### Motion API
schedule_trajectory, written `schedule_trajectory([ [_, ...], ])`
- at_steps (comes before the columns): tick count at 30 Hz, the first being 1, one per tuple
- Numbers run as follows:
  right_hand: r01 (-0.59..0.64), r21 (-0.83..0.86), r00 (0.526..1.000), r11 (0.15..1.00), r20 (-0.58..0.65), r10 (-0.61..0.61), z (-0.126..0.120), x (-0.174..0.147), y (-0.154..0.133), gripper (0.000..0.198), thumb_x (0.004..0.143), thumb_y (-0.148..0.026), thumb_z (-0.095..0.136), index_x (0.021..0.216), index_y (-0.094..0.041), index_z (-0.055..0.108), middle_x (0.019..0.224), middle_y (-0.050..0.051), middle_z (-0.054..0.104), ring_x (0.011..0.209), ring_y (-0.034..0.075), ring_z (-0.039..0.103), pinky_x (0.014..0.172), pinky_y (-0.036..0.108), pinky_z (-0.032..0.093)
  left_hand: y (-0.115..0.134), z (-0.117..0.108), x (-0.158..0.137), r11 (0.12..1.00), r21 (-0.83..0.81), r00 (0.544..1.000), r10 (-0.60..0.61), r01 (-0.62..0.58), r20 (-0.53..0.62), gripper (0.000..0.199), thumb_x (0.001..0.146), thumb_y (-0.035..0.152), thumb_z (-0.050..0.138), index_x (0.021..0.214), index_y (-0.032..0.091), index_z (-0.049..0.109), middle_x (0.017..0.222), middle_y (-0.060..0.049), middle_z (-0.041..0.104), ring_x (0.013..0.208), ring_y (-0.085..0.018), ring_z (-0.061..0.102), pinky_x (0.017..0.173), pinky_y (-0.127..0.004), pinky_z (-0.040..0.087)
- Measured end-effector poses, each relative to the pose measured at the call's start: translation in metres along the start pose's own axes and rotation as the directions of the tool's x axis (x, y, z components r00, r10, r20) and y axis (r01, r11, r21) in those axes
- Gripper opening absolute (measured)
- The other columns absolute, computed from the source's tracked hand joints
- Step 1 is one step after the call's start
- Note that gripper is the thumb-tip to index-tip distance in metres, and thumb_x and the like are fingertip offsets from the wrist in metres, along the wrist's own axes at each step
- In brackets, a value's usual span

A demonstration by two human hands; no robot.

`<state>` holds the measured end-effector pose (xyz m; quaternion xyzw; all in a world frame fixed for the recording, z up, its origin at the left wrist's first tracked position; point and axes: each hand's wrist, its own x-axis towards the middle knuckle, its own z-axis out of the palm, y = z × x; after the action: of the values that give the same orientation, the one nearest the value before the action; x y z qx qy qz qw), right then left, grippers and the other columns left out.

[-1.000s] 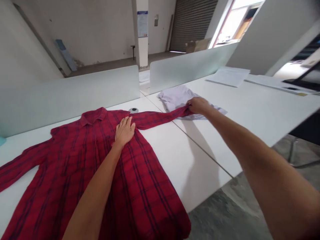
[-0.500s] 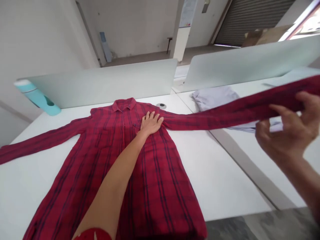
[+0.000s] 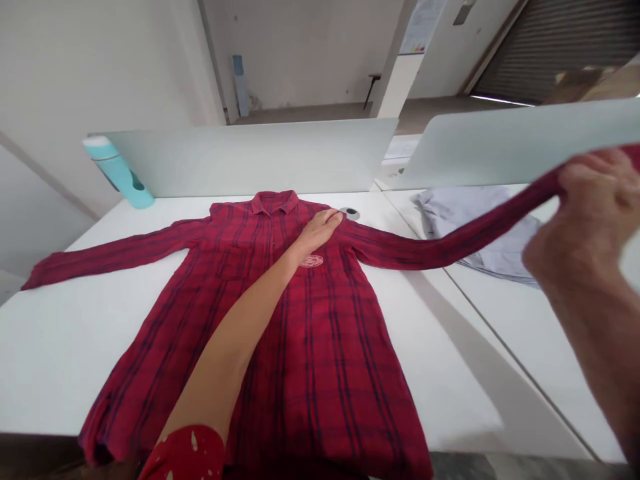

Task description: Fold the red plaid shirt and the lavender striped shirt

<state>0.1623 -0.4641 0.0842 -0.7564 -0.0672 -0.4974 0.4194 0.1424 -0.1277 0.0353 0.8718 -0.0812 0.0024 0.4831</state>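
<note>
A red plaid long-sleeved shirt (image 3: 300,347) lies front up on the white table, its collar away from me. My left hand (image 3: 320,228) rests on the shirt near the shoulder at right, fingers stretched out and close together. Below that hand shows a pale round print on the chest. At the far right, my right hand (image 3: 597,193) is closed around the end part of one sleeve and holds it raised off the table. The sleeve sags between the shoulder and this hand. The other sleeve lies stretched out to the left.
Folded pale grey cloth (image 3: 465,200) lies behind the raised sleeve. A round grey table fitting (image 3: 350,213) sits beside the shoulder. A turquoise bottle-shaped object (image 3: 119,172) leans at the back left. Frosted partitions (image 3: 250,160) line the table's back edge (image 3: 210,198).
My left hand has slid from the chest up to the shoulder, uncovering the print. My right hand has closed round the sleeve, which now sags. The view has shifted left.
</note>
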Motion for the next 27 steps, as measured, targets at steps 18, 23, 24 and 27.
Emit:
schedule_trajectory([
  [18,0.498,0.519,0.147,0.695,0.739,-0.658,0.243,-0.218,-0.23,0.066,0.1,-0.051,0.064,0.153,-0.013,0.056,0.165,0.015,0.045,0.161,0.039,0.025,0.13,0.058,0.028,-0.11,-0.184,-0.098,0.613,-0.78,0.821,-0.505,0.126,-0.265,0.023,0.091,0.038,0.075,0.087,0.016,0.07,0.068,-0.002,0.069,0.058,-0.013,0.064,0.057,-0.023,0.057],
  [23,0.528,0.412,0.235,0.742,0.769,-0.595,0.186,-0.195,-0.174,0.058,0.103,-0.044,0.057,0.151,-0.012,0.058,0.166,0.019,0.043,0.156,0.037,0.035,0.126,0.059,0.034,-0.115,-0.171,-0.093,0.697,-0.707,0.819,-0.474,0.124,-0.323,0.012,0.076,0.012,0.079,0.085,0.012,0.071,0.084,-0.004,0.075,0.067,-0.013,0.068,0.061,-0.024,0.062],
  [24,0.55,0.33,0.277,0.768,0.795,-0.54,0.173,-0.187,-0.16,0.06,0.102,-0.042,0.058,0.152,-0.01,0.057,0.166,0.02,0.042,0.155,0.037,0.036,0.124,0.059,0.036,-0.114,-0.169,-0.09,0.709,-0.693,0.813,-0.478,0.134,-0.332,0.013,0.075,0.009,0.078,0.084,0.012,0.07,0.083,-0.004,0.074,0.066,-0.013,0.067,0.06,-0.024,0.062],
  [27,0.592,0.042,0.42,0.805,0.836,-0.353,0.14,-0.169,-0.12,0.062,0.1,-0.043,0.059,0.149,-0.006,0.057,0.163,0.024,0.045,0.15,0.042,0.043,0.119,0.059,0.042,-0.107,-0.166,-0.084,0.729,-0.667,0.777,-0.505,0.151,-0.375,0.015,0.074,0.003,0.074,0.082,0.013,0.067,0.079,-0.002,0.07,0.064,-0.011,0.065,0.064,-0.026,0.064],
])
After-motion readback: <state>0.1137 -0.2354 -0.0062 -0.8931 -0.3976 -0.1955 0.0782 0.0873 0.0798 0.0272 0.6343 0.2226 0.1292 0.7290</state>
